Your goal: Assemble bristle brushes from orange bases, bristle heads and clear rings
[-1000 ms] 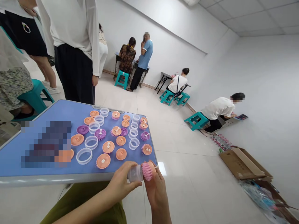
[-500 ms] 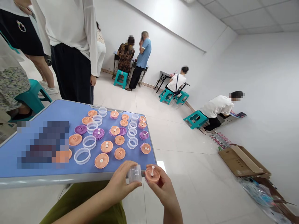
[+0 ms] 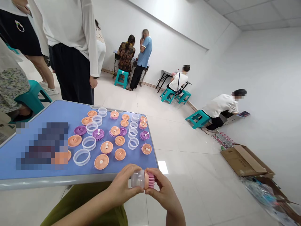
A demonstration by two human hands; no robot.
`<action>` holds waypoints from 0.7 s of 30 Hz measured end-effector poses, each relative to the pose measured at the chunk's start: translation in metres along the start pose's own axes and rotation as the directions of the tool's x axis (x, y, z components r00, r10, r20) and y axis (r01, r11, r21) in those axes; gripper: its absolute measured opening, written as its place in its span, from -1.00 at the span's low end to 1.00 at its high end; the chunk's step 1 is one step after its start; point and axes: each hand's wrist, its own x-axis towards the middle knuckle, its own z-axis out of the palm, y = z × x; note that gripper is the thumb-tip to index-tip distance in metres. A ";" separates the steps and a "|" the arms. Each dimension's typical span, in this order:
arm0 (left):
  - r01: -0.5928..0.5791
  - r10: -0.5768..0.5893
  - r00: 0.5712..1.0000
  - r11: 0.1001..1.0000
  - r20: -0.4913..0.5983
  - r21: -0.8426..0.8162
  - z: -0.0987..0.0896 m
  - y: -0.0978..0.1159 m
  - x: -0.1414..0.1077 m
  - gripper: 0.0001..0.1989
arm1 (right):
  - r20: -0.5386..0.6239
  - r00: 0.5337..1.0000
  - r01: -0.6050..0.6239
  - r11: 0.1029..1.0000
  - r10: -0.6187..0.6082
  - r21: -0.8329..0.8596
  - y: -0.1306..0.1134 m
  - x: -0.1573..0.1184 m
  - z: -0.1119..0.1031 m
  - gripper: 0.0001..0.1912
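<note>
Head view: the left fingers (image 3: 137,190) are curled round a clear cup (image 3: 137,179), thumb on its near side, the others over its far side. The right fingers (image 3: 156,173) pinch an orange brush head (image 3: 147,179), thumb near and fingertips far, with its pink bristles (image 3: 151,180) turned right toward the palm. So both pieces lie between the two sets of fingers, end to end, the orange back up against the cup's right end; whether it is seated in the rim or only meets it cannot be told.

Doing this well calls for keeping cup and brush head in one straight line. The left grip should be firm but light, as the clear wall may flex, and the right one should bear evenly on the orange edge, since the bristles would probably bend. Fingertips are best kept back from the seam, where a tilt would show.

Just left and far of the hands is the near right corner of the blue surface (image 3: 138,160). Farther left on it lie a plain orange disc (image 3: 119,154), a brush head with a white stub (image 3: 101,162) and a large clear ring (image 3: 81,163), with more such pieces in rows toward the far edge. Beyond stands a person in dark trousers (image 3: 72,75).
</note>
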 end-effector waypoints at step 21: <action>0.228 -0.235 0.971 0.964 0.040 0.140 0.002 0.002 0.003 -0.61 | -0.012 1.000 0.007 0.998 -0.008 -0.056 -0.001 0.003 0.002 -0.59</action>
